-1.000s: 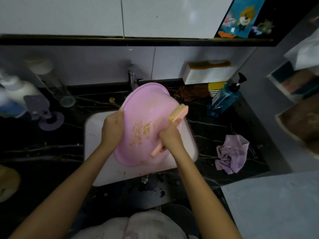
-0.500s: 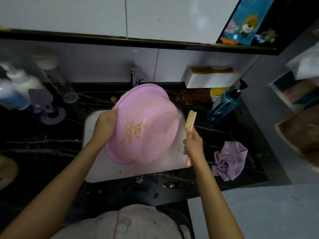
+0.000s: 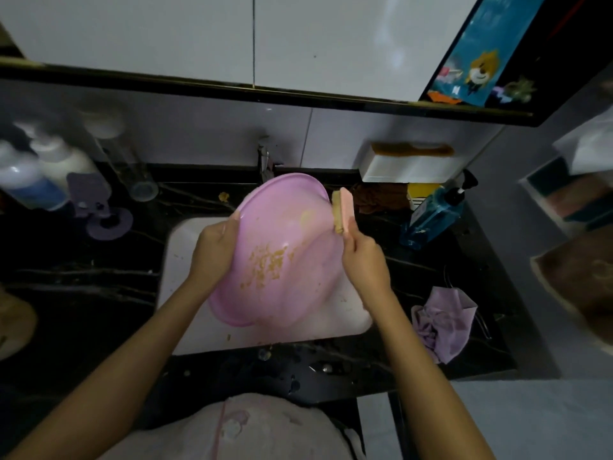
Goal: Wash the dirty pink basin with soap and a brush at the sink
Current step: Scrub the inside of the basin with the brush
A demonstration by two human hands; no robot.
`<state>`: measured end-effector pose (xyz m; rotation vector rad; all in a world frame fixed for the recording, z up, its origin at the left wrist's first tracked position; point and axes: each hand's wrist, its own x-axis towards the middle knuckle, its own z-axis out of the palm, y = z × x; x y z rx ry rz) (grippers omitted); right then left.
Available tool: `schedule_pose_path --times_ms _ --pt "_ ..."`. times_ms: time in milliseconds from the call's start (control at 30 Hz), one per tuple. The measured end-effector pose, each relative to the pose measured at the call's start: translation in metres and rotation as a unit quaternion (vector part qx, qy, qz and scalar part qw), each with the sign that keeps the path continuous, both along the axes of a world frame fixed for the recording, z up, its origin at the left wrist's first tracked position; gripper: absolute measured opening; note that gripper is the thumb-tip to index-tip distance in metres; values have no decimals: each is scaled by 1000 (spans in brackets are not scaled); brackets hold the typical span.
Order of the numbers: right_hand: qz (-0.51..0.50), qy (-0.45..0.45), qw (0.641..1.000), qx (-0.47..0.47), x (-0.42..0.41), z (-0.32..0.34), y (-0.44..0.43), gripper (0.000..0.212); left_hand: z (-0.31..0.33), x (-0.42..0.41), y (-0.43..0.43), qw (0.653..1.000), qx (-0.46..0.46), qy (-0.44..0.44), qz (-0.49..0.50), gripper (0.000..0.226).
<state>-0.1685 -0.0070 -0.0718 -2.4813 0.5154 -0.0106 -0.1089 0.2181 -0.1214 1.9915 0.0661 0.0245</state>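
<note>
The pink basin (image 3: 282, 250) is held tilted on edge above the white sink (image 3: 185, 293), its lower rim down in the sink and its hollow facing the person. The left hand (image 3: 214, 250) is clamped on the left rim, thumb inside and the rest hidden behind. The right hand (image 3: 363, 260) is closed around the handle of the brush (image 3: 341, 210), whose bristles touch the upper right rim of the basin. A patch of yellowish-brown grime (image 3: 265, 263) sits on the inner bottom, well apart from where the brush now is, with a paler smear higher up.

To do this step well, the brush should probably travel down from the rim onto that grime, bristles pressed flat, in short overlapping strokes, while the left hand braces against the push so the basin does not spin or slip. Whether soap is on the bristles cannot be told; a blue pump bottle (image 3: 431, 217) stands just right of the sink
</note>
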Motion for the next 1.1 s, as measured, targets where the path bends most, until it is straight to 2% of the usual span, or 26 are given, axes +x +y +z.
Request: schedule_pose_path --times_ms 67,133,200,333,400,500,533,633,667,800,833,933,1000,1100 --pt "59 23 996 -66 -20 8 17 49 -1 2 1 1000 -2 16 3 53" --pt "159 42 974 -152 -56 24 38 52 0 0 -3 1000 -6 19 -7 53" --pt "170 59 957 -229 -47 28 29 52 3 -3 -11 1000 -1 15 -14 52" --pt "46 144 975 -163 14 34 -9 36 5 -7 -17 1000 13 7 -18 54" --pt "77 118 974 -176 -1 35 2 39 6 -8 -14 1000 21 4 -17 53" --pt "185 69 963 -185 -28 46 17 49 11 -13 -16 1000 18 -6 -25 52" --pt "187 88 958 -200 -19 47 8 49 12 -18 -20 999 16 -2 -37 53" --pt "79 171 968 -166 20 56 -17 39 15 -34 -33 996 44 -16 -75 54" --pt "77 179 965 -173 17 57 -13 38 16 -36 -37 995 57 -23 -77 53" --pt "228 110 947 -196 -42 60 35 56 20 -34 -41 995 72 -20 -59 54" --pt "238 107 944 -200 -44 58 32 58 20 -33 -41 995 78 -22 -57 54" --pt "107 149 972 -149 0 55 -4 47 24 -35 -41 994 86 -23 -61 53" --pt "71 159 972 -157 5 58 -4 39 25 -35 -43 994 91 -18 -65 54" --pt "184 140 960 -156 -40 55 29 56 25 -37 -44 993 98 -20 -65 56"
